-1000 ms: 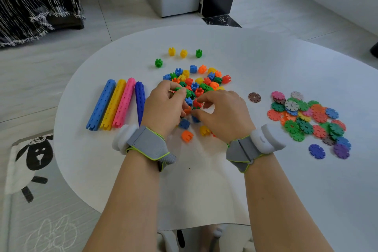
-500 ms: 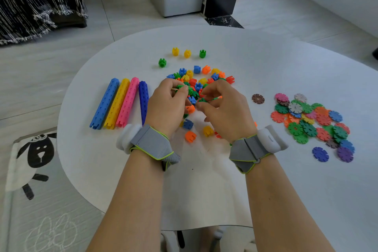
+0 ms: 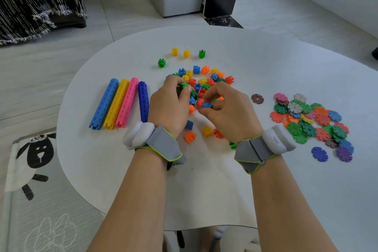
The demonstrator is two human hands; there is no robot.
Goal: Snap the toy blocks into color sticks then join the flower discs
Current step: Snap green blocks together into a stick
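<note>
A heap of small loose blocks (image 3: 204, 80) in red, blue, green, yellow and orange lies mid-table. My left hand (image 3: 169, 106) holds a green block (image 3: 182, 86) at the heap's near-left side. My right hand (image 3: 229, 108) pinches a blue block (image 3: 206, 105) just right of it, beside a red one (image 3: 199, 102). Several finished sticks lie side by side at the left: blue (image 3: 104, 104), yellow (image 3: 116, 104), pink (image 3: 127, 102) and dark blue (image 3: 143, 101). A pile of flower discs (image 3: 311, 118) lies at the right.
The round white table (image 3: 204, 180) stands on a pale tiled floor. Single blocks lie apart behind the heap (image 3: 187, 53) and near my wrists (image 3: 189, 136). A brown disc (image 3: 257, 98) lies alone. A sheep-print mat (image 3: 34, 155) lies at the lower left, with cabinets beyond the table.
My right hand has lifted a blue block out of the heap and my left hand now holds a green one; both hands shifted slightly away from me.
</note>
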